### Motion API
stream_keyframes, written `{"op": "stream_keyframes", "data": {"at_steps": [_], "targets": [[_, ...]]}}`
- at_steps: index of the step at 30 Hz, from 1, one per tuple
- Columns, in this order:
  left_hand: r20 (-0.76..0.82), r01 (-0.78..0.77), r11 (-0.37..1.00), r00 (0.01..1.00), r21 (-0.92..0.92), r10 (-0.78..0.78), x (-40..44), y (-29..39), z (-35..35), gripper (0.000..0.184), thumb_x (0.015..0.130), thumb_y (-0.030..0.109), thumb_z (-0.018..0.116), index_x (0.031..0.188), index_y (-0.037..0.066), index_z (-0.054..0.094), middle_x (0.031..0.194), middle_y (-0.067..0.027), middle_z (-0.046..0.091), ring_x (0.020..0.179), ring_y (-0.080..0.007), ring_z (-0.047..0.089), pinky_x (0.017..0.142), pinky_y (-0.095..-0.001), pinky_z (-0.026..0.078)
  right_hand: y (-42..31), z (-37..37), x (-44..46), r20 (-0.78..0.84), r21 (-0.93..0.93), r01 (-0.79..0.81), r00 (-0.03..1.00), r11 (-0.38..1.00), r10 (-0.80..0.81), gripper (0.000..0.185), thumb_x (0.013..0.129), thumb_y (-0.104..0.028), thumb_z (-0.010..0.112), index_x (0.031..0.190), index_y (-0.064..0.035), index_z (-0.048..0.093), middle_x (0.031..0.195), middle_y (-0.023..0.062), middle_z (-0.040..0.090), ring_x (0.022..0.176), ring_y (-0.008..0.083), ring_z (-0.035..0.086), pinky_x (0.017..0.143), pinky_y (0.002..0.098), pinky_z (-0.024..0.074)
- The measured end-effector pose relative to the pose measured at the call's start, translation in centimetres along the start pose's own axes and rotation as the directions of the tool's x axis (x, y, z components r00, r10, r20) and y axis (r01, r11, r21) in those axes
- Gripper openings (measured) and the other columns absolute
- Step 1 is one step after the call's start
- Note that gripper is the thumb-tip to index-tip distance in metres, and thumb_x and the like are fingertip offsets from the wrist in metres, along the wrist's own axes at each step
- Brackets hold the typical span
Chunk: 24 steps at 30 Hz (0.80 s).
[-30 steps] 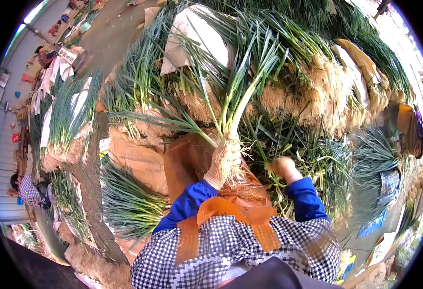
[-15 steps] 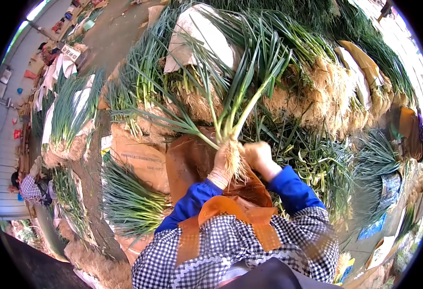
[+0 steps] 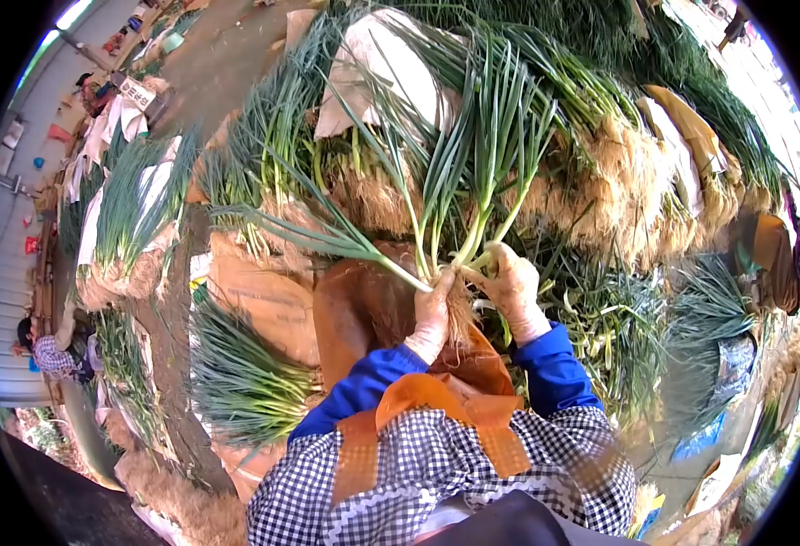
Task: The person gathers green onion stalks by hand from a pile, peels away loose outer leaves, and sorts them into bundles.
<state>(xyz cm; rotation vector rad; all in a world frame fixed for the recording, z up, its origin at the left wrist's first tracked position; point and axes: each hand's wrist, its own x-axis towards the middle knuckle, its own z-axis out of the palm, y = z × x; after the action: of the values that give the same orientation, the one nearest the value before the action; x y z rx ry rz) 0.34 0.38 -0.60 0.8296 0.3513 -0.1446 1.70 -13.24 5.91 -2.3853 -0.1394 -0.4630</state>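
A small bunch of green onions [image 3: 480, 218] fans out in front of me, leaves pointing away and pale roots hanging down. My left hand [image 3: 431, 317] is closed around its white bases, just above the roots. At the right side of the bunch, my right hand [image 3: 515, 284] has its thumb and fingers pinched at the base of a stalk. Exactly what lies between those fingertips is partly hidden. Beneath both hands is the brown apron [image 3: 354, 305] over my lap.
Big heaps of green onions with tangled roots [image 3: 623, 173] lie ahead, partly under a white sack [image 3: 391, 68]. A neat pile of green onions [image 3: 245, 378] rests at my left. Loose stripped leaves [image 3: 591, 318] cover the ground at right. Another person [image 3: 54, 350] sits far left.
My right hand has risen from beside the roots to the stalk bases, its fingers now pinching there. The stalks are spread differently, while my left hand keeps its hold.
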Motion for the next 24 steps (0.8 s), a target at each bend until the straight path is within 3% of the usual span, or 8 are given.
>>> {"op": "stream_keyframes", "data": {"at_steps": [7,9,11,13,15,18,21,24], "targets": [[-0.072,-0.108,0.962,0.989,0.252,0.130,0.2,-1.4,-0.1,0.012,0.086,0.010,0.062,0.095,0.002,0.061,0.083,-0.0005,0.061,0.073,-0.0089,0.056,0.066,-0.0227,0.046,0.9,1.8,-1.6,0.123,-0.102,0.191,0.976,0.976,-0.178,0.021,0.081,-0.030,0.063,0.078,-0.0091,0.063,0.063,0.0093,0.060,0.055,0.0242,0.060,0.049,0.0323,0.0470],[-0.097,-0.005,1.000,0.995,-0.016,0.004,0.4,-1.2,0.3,0.016,0.084,0.011,0.065,0.095,-0.001,0.062,0.083,-0.0022,0.062,0.069,-0.0096,0.056,0.062,-0.0249,0.046,-0.3,1.5,-2.6,0.579,-0.274,0.424,0.789,0.864,-0.204,0.019,0.082,-0.026,0.063,0.086,-0.0084,0.067,0.066,0.0104,0.062,0.056,0.0226,0.060,0.051,0.0322,0.0485],[-0.049,0.021,0.999,0.999,0.025,-0.020,2.0,-1.8,-1.6,0.017,0.084,0.011,0.064,0.096,-0.001,0.062,0.077,-0.0030,0.062,0.058,-0.0088,0.054,0.050,-0.0220,0.043,0.9,0.1,-5.3,0.489,0.572,0.072,0.770,0.817,-0.410,0.012,0.078,-0.024,0.064,0.081,-0.0125,0.067,0.061,0.0083,0.060,0.055,0.0267,0.060,0.051,0.0337,0.0496],[-0.028,0.059,0.998,0.998,-0.023,-0.059,1.2,-0.4,-0.7,0.020,0.085,0.012,0.063,0.098,-0.002,0.061,0.077,-0.0044,0.062,0.058,-0.0102,0.056,0.051,-0.0232,0.045,5.3,-1.3,-7.1,0.776,0.301,0.190,0.521,0.935,-0.355,0.027,0.076,-0.030,0.069,0.094,-0.0094,0.069,0.087,0.0115,0.066,0.073,0.0249,0.064,0.063,0.0329,0.0518],[0.081,0.162,0.986,0.984,-0.037,-0.158,0.5,0.4,-0.5,0.022,0.087,0.014,0.058,0.101,-0.003,0.060,0.092,-0.0119,0.065,0.071,-0.0140,0.060,0.061,-0.0249,0.049,4.8,-3.8,-4.1,0.870,-0.494,0.222,0.121,0.841,0.479,0.039,0.080,-0.037,0.066,0.104,-0.0066,0.065,0.097,0.0136,0.066,0.085,0.0215,0.064,0.072,0.0339,0.0506],[0.170,0.281,0.959,0.944,0.028,-0.281,-0.1,-0.4,-0.2,0.018,0.084,0.007,0.061,0.100,-0.003,0.060,0.089,-0.0075,0.064,0.075,-0.0142,0.061,0.069,-0.0245,0.050,5.9,-2.4,-4.0,0.633,0.540,-0.661,0.727,0.521,0.266,0.057,0.087,-0.045,0.057,0.125,-0.0037,0.048,0.103,0.0076,0.063,0.084,0.0158,0.061,0.072,0.0312,0.0485],[0.320,0.143,0.938,0.915,0.315,-0.247,-0.2,-0.8,-1.0,0.028,0.082,0.001,0.062,0.109,0.000,0.058,0.104,-0.0050,0.062,0.095,-0.0145,0.059,0.086,-0.0265,0.047,4.2,1.6,-2.2,0.444,0.727,-0.562,0.823,0.394,0.355,0.022,0.091,-0.019,0.057,0.107,-0.0045,0.055,0.088,0.0018,0.062,0.075,0.0072,0.055,0.066,0.0235,0.0466],[0.374,0.353,0.922,0.843,0.161,-0.388,0.8,1.1,-0.9,0.037,0.083,0.000,0.058,0.120,0.001,0.053,0.113,-0.0056,0.059,0.101,-0.0143,0.057,0.089,-0.0288,0.046,2.1,1.4,-1.5,0.285,0.541,-0.436,0.899,0.719,0.332,0.017,0.088,-0.015,0.061,0.099,-0.0049,0.055,0.078,-0.0008,0.061,0.066,0.0062,0.053,0.060,0.0200,0.0444]]}}
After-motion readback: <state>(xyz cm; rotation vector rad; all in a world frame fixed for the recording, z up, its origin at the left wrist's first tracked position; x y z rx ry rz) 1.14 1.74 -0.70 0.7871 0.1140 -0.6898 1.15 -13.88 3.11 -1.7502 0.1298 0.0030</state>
